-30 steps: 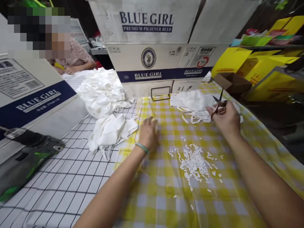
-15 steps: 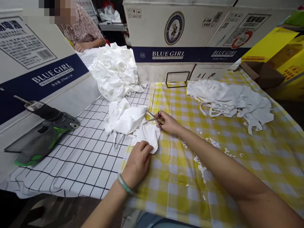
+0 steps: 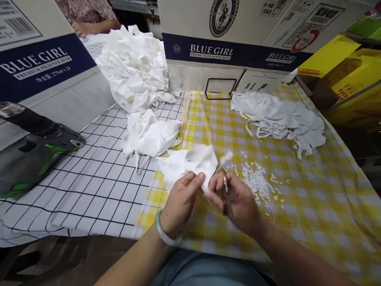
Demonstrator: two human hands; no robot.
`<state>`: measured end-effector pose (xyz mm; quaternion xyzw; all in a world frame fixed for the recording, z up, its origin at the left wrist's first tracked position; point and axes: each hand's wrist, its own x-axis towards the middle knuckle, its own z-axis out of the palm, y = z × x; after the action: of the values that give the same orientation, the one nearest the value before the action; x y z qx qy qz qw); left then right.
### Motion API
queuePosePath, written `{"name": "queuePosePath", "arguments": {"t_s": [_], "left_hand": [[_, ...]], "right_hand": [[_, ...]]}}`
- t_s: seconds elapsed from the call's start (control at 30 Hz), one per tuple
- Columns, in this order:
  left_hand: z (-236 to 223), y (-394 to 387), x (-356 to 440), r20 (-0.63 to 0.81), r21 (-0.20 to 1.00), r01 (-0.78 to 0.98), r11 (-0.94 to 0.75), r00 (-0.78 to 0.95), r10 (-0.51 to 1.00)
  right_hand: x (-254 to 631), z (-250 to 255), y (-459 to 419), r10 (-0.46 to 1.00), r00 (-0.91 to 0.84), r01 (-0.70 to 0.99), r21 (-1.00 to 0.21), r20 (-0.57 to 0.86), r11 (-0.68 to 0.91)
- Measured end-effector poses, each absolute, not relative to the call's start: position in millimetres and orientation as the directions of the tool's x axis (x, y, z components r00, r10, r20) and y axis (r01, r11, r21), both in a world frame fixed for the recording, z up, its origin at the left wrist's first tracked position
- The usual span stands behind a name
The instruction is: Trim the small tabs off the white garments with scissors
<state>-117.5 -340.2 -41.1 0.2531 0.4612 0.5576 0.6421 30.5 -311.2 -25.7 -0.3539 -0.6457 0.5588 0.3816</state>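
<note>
My left hand (image 3: 183,202), with a pale green bangle (image 3: 163,230) at the wrist, pinches the near edge of a white cloth piece (image 3: 190,161). Small scissors (image 3: 225,196) are in my right hand (image 3: 238,202), its fingers curled round the handles and close to the cloth's right edge. The blades are smeared by motion, and a blurred white strap end shows above them. Just beyond lie more white cloth pieces (image 3: 151,135) with thin straps. To the right of my right hand, many tiny white clippings (image 3: 257,180) are scattered on the yellow checked tablecloth (image 3: 297,222).
A tall heap of white cloth (image 3: 137,71) stands at the back left, and a flatter pile (image 3: 279,115) lies at the right. A black wire stand (image 3: 220,96) is before the beer cartons (image 3: 208,51). At left lies a power drill (image 3: 38,143). A person's forearm (image 3: 98,28) shows behind.
The cloth piece has come nearer and apart from the small pile. My hands have drawn together at its near edge, the right one still with the scissors. The view has tilted down.
</note>
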Motion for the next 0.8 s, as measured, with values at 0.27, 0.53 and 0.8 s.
{"name": "queuePosePath", "arguments": {"t_s": [0.27,0.53,0.8], "left_hand": [[-8,-349,-150,-0.338,0.840,-0.377,0.391,0.202,0.919],[-22,-368,-168,-0.442,0.795,-0.432,0.425,0.067,0.895],[-12,-374,-172,-0.460,0.730,-0.508,0.458,0.131,0.878]], "right_hand": [[36,-11,-283,0.854,-0.509,0.147,-0.966,0.110,0.212],[16,-18,-239,0.794,-0.599,-0.058,-0.995,0.101,0.082],[24,-30,-246,0.662,-0.749,0.002,-0.999,0.029,0.046]]}}
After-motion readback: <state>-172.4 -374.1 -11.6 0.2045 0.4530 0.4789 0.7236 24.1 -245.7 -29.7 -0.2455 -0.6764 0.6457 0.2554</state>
